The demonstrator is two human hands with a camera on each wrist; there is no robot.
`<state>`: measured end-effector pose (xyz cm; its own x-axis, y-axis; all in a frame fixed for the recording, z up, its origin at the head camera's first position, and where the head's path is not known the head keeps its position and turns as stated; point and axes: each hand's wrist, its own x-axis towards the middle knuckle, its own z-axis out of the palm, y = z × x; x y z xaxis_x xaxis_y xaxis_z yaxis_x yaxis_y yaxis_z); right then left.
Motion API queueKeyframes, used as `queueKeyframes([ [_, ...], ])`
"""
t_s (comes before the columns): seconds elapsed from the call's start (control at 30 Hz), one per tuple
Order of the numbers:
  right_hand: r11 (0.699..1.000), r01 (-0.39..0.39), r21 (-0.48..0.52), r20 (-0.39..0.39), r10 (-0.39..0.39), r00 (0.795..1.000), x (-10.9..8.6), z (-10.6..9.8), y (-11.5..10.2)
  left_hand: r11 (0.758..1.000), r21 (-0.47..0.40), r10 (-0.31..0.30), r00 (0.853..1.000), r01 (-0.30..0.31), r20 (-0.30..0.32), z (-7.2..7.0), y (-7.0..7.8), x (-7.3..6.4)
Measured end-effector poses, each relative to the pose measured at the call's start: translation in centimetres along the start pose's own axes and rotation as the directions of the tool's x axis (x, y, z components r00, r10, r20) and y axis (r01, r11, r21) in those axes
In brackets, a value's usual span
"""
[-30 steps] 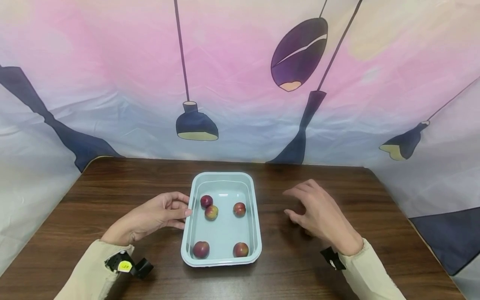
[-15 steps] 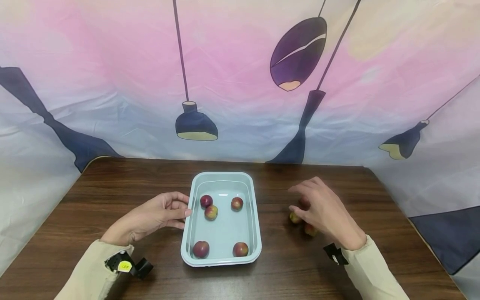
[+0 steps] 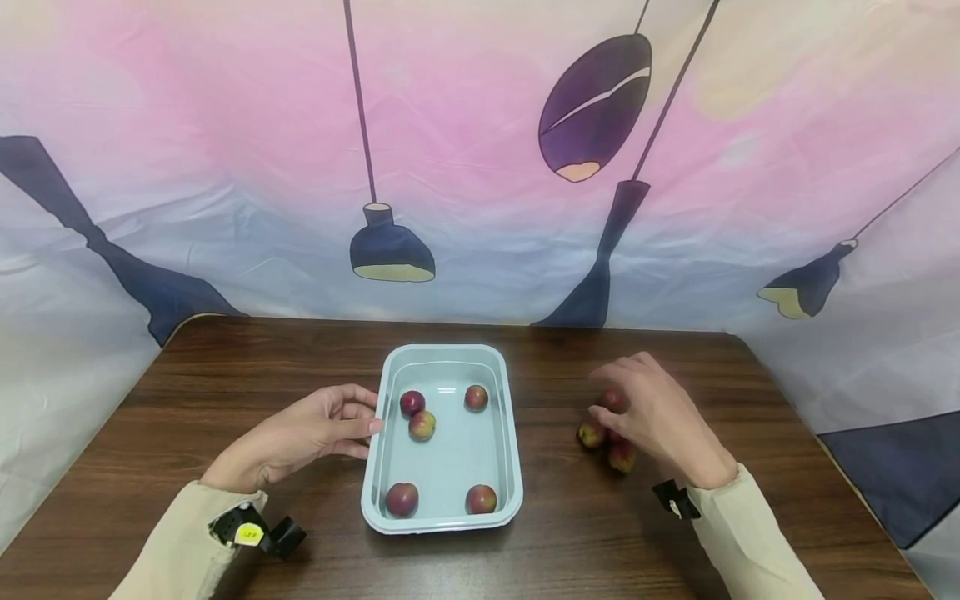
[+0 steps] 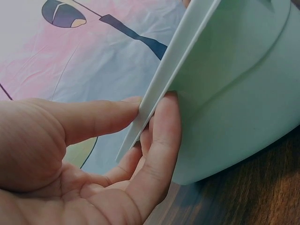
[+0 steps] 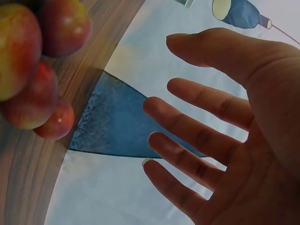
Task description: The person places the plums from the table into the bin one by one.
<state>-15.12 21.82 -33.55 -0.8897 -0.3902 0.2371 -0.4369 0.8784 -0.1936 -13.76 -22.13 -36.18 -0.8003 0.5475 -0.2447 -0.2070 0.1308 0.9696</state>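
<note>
Fingers and thumb of the left hand (image 3: 300,437) are pinching the left rim of the pale green tray (image 3: 450,467), thumb above and fingertips below; this grip is presumably steadying the tray on the worktop (image 3: 292,358). Fingers of the right hand (image 3: 660,417) are standing apart, holding nothing, and the hand is hovering over a fruit pile (image 3: 621,455), partly hiding it from the head view. The right wrist view is showing four fruits there, apparently propping one another. Inside the tray, a dark red fruit (image 3: 412,403) is touching a yellow-red fruit (image 3: 422,425); a third fruit (image 3: 476,397) is resting far right, and two more fruits (image 3: 402,498) are occupying the near corners. Raised walls are likely preventing rolling.
</note>
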Motion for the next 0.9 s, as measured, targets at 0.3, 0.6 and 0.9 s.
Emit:
queueKeyframes([
  [0.3,1.000,-0.005,0.006,0.005,0.005,1.000,0.1,0.3,1.1,1.000,0.003,-0.002,1.000,0.002,-0.011,0.1,0.0,0.0],
  [0.6,0.999,-0.028,0.019,0.019,0.028,0.999,0.2,0.6,2.0,1.000,0.010,0.006,1.000,-0.005,-0.012,0.2,0.1,0.0],
  [0.9,0.997,-0.075,0.025,0.061,0.073,0.995,0.3,1.0,2.9,1.000,0.010,0.002,1.000,-0.001,-0.017,0.2,0.0,-0.1],
])
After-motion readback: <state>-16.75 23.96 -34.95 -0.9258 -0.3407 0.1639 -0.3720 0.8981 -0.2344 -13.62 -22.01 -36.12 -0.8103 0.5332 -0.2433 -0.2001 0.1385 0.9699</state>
